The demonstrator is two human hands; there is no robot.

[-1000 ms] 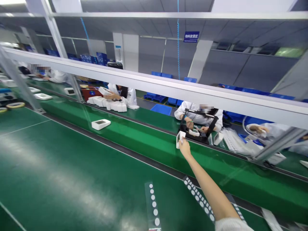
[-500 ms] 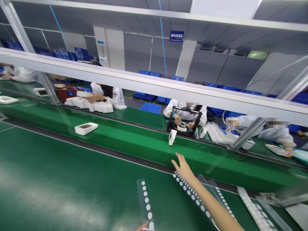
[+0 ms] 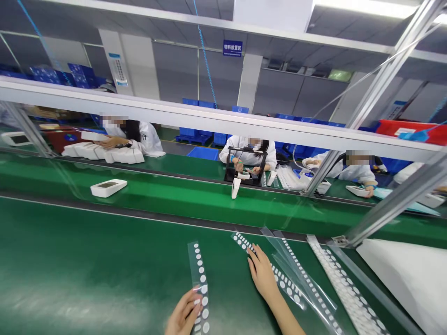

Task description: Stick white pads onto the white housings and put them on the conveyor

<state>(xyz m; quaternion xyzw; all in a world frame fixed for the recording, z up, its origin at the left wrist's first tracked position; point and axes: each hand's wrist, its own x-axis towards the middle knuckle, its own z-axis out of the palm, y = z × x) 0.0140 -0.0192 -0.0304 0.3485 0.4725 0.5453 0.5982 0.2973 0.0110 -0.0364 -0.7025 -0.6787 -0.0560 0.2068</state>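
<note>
My left hand, low in the middle of the view, is closed on a clear sticker strip that carries white round dots. The strip's free end points away from me over the green work surface. Flat on a second dotted sticker strip lies my right hand, its fingers stretched out and covering part of it. To the right of that hand rest more clear strips with small white pieces, and a thick stack of dotted strips.
Beyond the dark rail runs a green conveyor belt with a white device lying on it and another white device at its far side. A metal post and a white sheet are at right. Co-workers sit opposite.
My right hand has drawn back from over the belt edge onto the dotted strip. The left hand has come further into view with its strip, and the view has turned right.
</note>
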